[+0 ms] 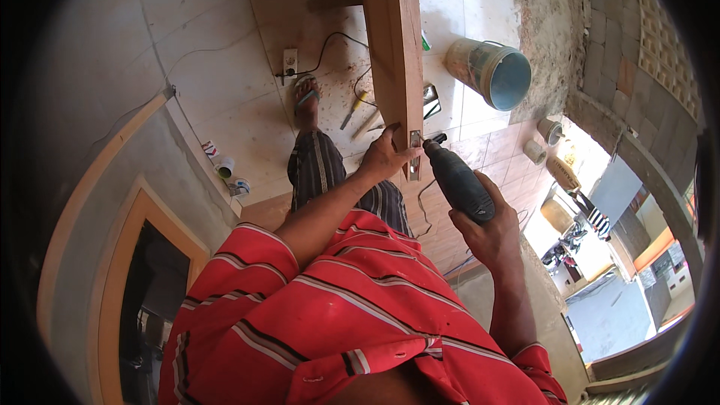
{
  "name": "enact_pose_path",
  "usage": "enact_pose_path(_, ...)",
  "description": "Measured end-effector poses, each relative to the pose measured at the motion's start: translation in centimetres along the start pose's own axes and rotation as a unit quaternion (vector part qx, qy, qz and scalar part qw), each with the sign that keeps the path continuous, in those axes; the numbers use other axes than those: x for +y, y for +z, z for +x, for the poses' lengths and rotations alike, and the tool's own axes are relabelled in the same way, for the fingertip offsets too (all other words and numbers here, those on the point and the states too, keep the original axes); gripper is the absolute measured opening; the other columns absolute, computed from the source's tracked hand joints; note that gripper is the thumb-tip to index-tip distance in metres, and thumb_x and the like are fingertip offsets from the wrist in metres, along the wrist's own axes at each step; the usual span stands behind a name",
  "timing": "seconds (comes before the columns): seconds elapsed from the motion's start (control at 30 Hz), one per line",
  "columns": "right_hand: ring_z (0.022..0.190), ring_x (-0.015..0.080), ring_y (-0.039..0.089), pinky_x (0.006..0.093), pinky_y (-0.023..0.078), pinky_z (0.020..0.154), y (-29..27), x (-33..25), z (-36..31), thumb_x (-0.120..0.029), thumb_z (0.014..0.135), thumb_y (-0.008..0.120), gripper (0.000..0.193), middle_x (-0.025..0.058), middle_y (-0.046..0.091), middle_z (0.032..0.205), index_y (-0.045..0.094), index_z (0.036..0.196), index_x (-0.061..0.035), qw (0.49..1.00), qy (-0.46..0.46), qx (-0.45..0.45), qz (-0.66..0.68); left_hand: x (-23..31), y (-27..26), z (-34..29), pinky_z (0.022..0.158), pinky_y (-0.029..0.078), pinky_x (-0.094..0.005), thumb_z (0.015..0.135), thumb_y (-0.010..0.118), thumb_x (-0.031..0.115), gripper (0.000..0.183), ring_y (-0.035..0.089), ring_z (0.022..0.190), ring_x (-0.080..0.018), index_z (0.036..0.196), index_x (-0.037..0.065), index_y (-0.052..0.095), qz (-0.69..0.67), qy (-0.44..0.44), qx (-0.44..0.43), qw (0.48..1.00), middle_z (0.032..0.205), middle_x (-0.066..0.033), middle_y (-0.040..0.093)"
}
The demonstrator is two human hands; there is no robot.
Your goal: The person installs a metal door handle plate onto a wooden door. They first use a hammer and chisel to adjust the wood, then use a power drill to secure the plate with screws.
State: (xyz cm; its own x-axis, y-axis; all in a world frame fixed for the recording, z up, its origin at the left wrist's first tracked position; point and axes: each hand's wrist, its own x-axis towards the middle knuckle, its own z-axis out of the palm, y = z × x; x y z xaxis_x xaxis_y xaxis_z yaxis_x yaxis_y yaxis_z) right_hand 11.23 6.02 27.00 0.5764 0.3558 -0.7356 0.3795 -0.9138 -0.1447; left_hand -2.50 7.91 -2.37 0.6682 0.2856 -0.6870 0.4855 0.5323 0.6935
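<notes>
A wooden door (395, 52) stands edge-on in front of me, with a metal lock plate (415, 165) set in its narrow edge. My left hand (384, 157) grips the door beside the plate, one finger or thumb reaching across the edge. In my right hand (491, 229) is a dark power drill (461, 186), its chuck pointing at the upper part of the plate. Whether the tip touches a screw there is too small to tell.
On the tiled floor lie a yellow-handled chisel (354, 110), a socket block (289, 62) with a black cable, and wood chips. A bucket (491, 71) lies right of the door. Small cans (225, 169) stand by the left wall; pots (550, 132) sit farther right.
</notes>
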Motion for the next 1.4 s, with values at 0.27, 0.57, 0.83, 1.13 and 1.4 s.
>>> enact_pose_path(0.27,0.074,0.0152,0.070,0.0302,0.056,0.068,1.8,1.8,-1.2,-0.018,0.085,0.083,0.064,0.0107,0.074,0.094,0.059,0.141,0.0028,0.965,0.120,-0.006,0.235,-0.8,1.9,-1.0,0.080,0.057,-0.0446,0.085,0.085,0.046,0.068,0.072,0.090,-0.0359,0.125,0.002,0.053,0.134,0.088,0.148,0.976,0.103,-0.0180,0.069)
enact_pose_path(0.57,0.067,0.0129,0.065,0.0280,0.054,0.059,4.2,3.8,-2.6,-0.013,0.087,0.082,0.060,0.0072,0.070,0.094,0.059,0.140,0.0021,0.906,0.158,0.020,0.392,-0.4,1.1,-1.2,0.079,0.057,-0.0484,0.091,0.081,0.029,0.050,0.069,0.093,-0.0404,0.130,0.010,0.055,0.143,0.308,0.181,0.923,0.105,-0.0183,0.066)
enact_pose_path(0.83,0.067,0.0133,0.065,0.0281,0.054,0.059,4.4,4.2,-2.9,-0.012,0.088,0.082,0.060,0.0077,0.069,0.094,0.058,0.141,0.0024,0.884,0.165,0.014,0.437,1.8,0.0,-0.9,0.071,0.057,-0.0423,0.096,0.073,0.015,0.028,0.069,0.081,-0.0324,0.123,0.012,0.071,0.194,0.320,0.156,0.914,0.088,-0.0103,0.063)
enact_pose_path(1.13,0.069,0.0118,0.064,0.0275,0.054,0.062,4.0,4.2,-2.8,-0.014,0.088,0.083,0.060,0.0072,0.070,0.094,0.059,0.140,0.0013,0.920,0.121,0.004,0.374,1.9,-1.6,0.8,0.071,0.058,-0.0406,0.091,0.077,0.015,0.022,0.071,0.082,-0.0311,0.113,0.012,0.076,0.255,0.364,0.113,0.889,0.089,-0.0088,0.067)
enact_pose_path(1.4,0.089,0.0289,0.078,0.0401,0.060,0.079,2.2,3.6,-1.4,-0.016,0.084,0.083,0.062,0.0198,0.077,0.100,0.058,0.138,0.0014,0.990,-0.033,0.038,0.135,3.1,-2.0,1.1,0.072,0.057,-0.0368,0.092,0.079,0.018,0.029,0.069,0.079,-0.0271,0.119,0.009,0.073,0.135,0.301,0.071,0.941,0.093,-0.0105,0.071)
